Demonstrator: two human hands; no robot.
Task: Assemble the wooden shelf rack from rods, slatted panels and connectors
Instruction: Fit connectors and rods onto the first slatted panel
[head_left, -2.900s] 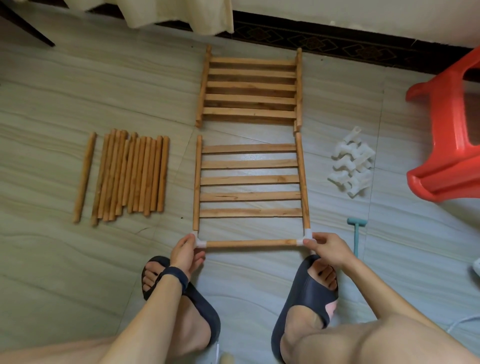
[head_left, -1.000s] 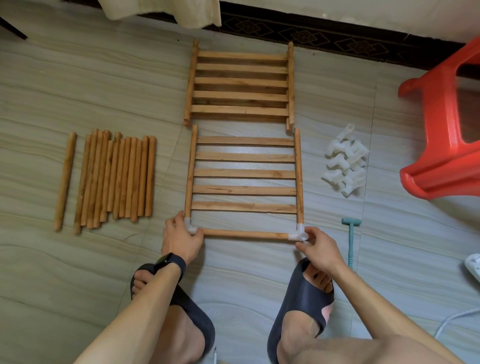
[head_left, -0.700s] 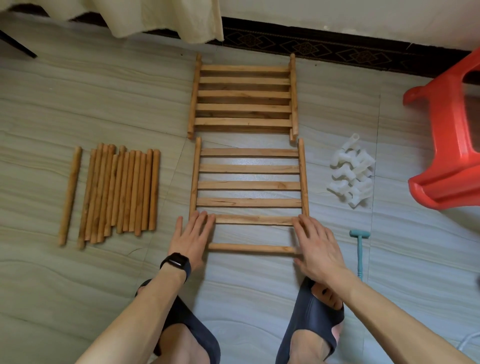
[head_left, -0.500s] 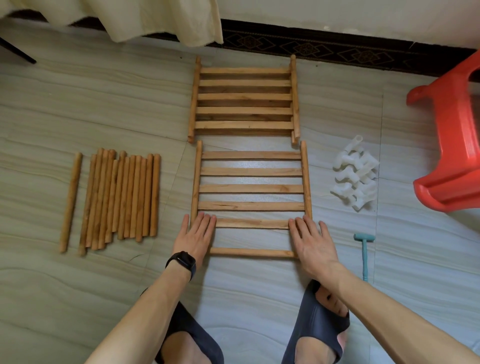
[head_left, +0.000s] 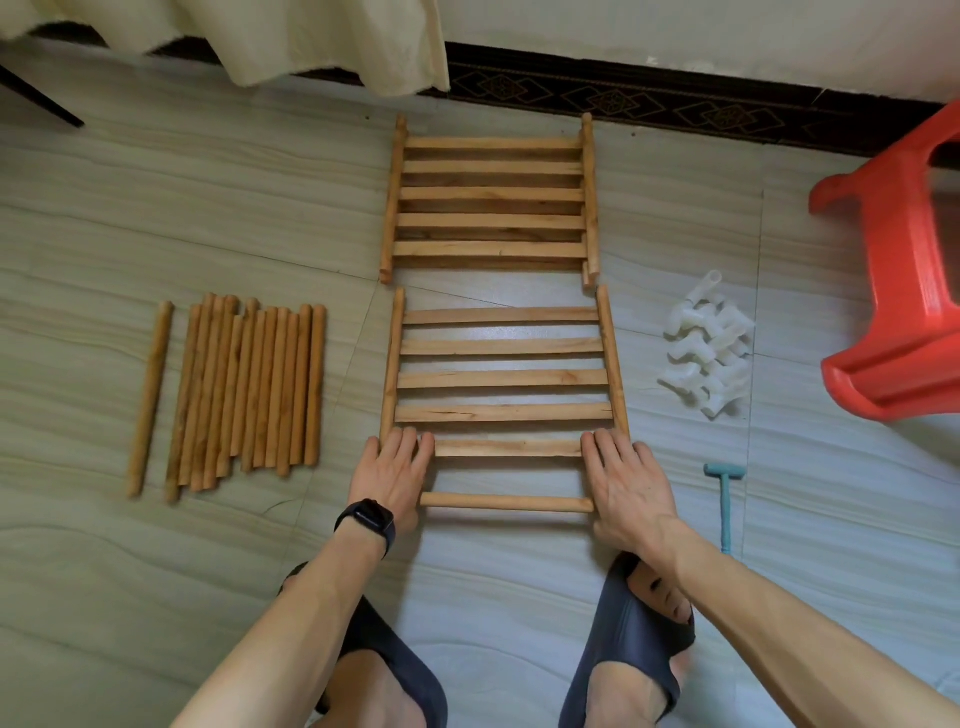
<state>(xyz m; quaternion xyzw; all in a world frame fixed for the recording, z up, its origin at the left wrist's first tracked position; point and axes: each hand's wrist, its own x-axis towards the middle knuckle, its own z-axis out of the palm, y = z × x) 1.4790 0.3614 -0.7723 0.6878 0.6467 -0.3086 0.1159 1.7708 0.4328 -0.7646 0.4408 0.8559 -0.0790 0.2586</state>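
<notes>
Bare forearms, a black smartwatch (head_left: 368, 519) on the left wrist, dark grey slides (head_left: 631, 639) on both feet.

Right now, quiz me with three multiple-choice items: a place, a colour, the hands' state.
1. Where does the pile of white connectors lie?
A. right of the near slatted panel
B. against the far wall
C. between the feet

2. What colour is the stool?
A. blue
B. red
C. green

3. How do the left hand and right hand lie?
A. flat, fingers straight, on the panel's near corners
B. curled into fists
C. lifted clear of the panel

Answers: 1 A, the pile sits beyond the panel's right rail; 2 B, its plastic is red; 3 A, straight fingers cover both corners.
</notes>
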